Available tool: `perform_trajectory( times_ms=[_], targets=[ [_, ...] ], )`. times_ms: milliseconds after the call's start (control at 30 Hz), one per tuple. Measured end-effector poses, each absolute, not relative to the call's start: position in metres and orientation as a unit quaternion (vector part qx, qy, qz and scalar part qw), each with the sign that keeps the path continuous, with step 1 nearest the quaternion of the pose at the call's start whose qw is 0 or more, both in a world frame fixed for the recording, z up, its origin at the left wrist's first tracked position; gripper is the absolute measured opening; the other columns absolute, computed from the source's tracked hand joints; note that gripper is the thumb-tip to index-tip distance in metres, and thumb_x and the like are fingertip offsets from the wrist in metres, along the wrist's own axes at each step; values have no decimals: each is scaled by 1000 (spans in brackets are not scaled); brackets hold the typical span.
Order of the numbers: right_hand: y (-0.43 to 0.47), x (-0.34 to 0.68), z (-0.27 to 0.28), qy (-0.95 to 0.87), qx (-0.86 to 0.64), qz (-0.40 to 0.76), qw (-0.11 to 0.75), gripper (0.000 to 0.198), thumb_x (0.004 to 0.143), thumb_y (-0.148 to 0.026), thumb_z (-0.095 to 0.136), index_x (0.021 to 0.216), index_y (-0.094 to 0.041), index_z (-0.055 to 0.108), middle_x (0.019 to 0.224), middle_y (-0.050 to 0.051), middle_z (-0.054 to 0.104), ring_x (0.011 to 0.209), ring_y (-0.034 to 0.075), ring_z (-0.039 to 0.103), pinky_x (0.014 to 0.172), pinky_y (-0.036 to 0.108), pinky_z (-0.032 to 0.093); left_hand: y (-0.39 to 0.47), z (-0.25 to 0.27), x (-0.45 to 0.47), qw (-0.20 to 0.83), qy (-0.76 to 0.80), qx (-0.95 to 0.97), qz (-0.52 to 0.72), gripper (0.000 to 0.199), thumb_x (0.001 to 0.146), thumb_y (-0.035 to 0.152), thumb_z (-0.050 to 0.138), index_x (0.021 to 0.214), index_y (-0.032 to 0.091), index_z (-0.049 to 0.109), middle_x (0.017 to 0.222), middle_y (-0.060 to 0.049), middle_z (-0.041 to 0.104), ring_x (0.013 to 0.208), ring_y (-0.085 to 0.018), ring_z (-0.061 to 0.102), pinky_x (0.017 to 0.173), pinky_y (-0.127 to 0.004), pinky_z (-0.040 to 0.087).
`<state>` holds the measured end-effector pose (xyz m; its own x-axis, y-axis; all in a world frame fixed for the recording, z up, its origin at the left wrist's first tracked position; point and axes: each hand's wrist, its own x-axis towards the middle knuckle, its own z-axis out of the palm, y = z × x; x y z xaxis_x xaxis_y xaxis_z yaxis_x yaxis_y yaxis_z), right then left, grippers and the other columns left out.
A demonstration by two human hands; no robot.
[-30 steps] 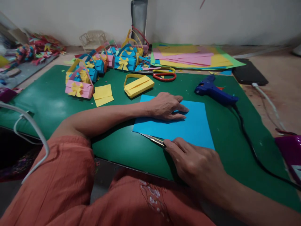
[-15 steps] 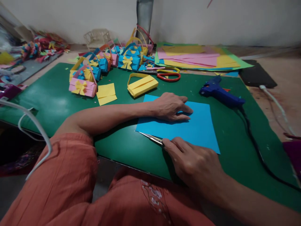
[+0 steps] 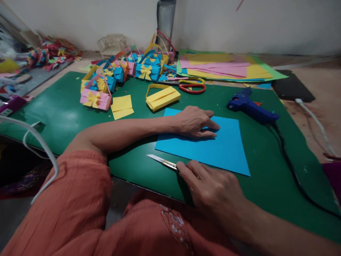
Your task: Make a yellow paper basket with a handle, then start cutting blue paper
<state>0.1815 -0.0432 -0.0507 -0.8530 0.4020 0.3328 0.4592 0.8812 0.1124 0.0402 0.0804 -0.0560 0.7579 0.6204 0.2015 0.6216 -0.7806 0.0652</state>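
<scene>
My left hand (image 3: 197, 122) lies on a blue sheet of paper (image 3: 226, 145) with its fingers stretched out and spread. Closed round the handle of a utility knife (image 3: 162, 162), my right hand (image 3: 215, 186) is just in front of the sheet's near edge. The knife's bare blade points left and is apart from the paper. Beyond the sheet sits a small yellow paper bag (image 3: 163, 97) with a handle, and left of it a creased yellow paper square (image 3: 122, 106).
A blue glue gun (image 3: 252, 106) with a black cord lies right on the green table (image 3: 74, 131). Behind are scissors (image 3: 192, 86), stacked coloured sheets (image 3: 226, 65) and several finished paper bags (image 3: 96, 98). A phone (image 3: 293, 86) with a white cable is at the far right.
The knife in my right hand has moved left and toward me, off the near edge of the blue sheet. My left hand stays in place on the paper.
</scene>
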Motion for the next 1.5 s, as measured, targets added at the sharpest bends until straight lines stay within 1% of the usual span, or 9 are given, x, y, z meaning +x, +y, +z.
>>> perform_trajectory(
  times_ms=[200, 367, 467, 633, 800, 900, 1067, 1233, 1500],
  targets=[
    [-47, 206, -43, -952, -227, -82, 188, 25, 86, -8, 38, 98, -12, 60, 71, 3, 62, 56, 12, 55, 48, 25, 35, 84, -63, 40, 14, -308, -941, -136, 41, 87, 51, 38, 104, 26, 65, 89, -8, 61, 68, -19, 53, 52, -28, 22],
    [-23, 245, -23, -890, -384, -184, 162, 27, 88, -13, 41, 111, -11, 54, 82, 7, 65, 65, 16, 61, 49, 26, 37, 84, -68, 41, 24, -308, -941, -140, 39, 85, 50, 41, 102, 26, 66, 80, -5, 60, 63, -16, 52, 50, -27, 21],
    [-2, 259, -21, -839, -498, -202, 88, 33, 88, -13, 37, 118, -8, 50, 96, 13, 65, 73, 20, 64, 52, 27, 39, 83, -68, 41, 44, -302, -941, -146, 39, 86, 49, 40, 103, 25, 65, 80, -5, 60, 62, -15, 53, 50, -26, 22],
    [20, 257, -31, -775, -586, -229, -60, 37, 86, -6, 28, 112, -11, 53, 82, 12, 64, 60, 20, 62, 45, 26, 28, 76, -66, 41, 80, -298, -943, -123, 39, 90, 44, 34, 96, 23, 66, 78, -6, 61, 64, -15, 54, 50, -25, 26],
    [26, 254, -28, -778, -578, -238, -65, 33, 86, -5, 28, 98, -7, 58, 84, 17, 62, 77, 25, 61, 49, 27, 31, 70, -64, 42, 88, -296, -943, -121, 38, 92, 40, 33, 90, 21, 66, 76, -6, 61, 64, -15, 55, 50, -25, 29],
    [26, 248, -17, -817, -541, -193, -41, 29, 88, -10, 33, 97, -9, 60, 97, 17, 62, 90, 25, 56, 55, 28, 34, 69, -63, 43, 85, -295, -943, -130, 36, 91, 40, 36, 90, 21, 66, 75, -5, 61, 64, -14, 55, 51, -25, 31],
    [38, 229, -7, -867, -489, -79, -41, 23, 89, -21, 41, 99, -15, 60, 104, 10, 62, 94, 20, 56, 61, 26, 35, 70, -65, 43, 73, -304, -940, -139, 35, 90, 40, 37, 90, 21, 66, 74, -4, 60, 63, -13, 54, 53, -25, 34],
    [67, 223, -14, -880, -472, -37, -48, 28, 83, -24, 52, 109, -16, 58, 110, 12, 60, 98, 22, 56, 62, 25, 35, 70, -66, 42, 63, -312, -939, -128, 35, 90, 40, 37, 95, 21, 65, 77, -5, 61, 66, -14, 55, 54, -25, 35],
    [99, 222, -15, -874, -483, 23, -46, 34, 74, -41, 61, 93, -13, 64, 85, 10, 66, 81, 22, 60, 56, 26, 32, 69, -67, 42, 152, -323, -920, -161, 50, 87, 49, 41, 124, 17, 47, 100, -12, 61, 86, -22, 53, 71, -32, 40]
  ],
)
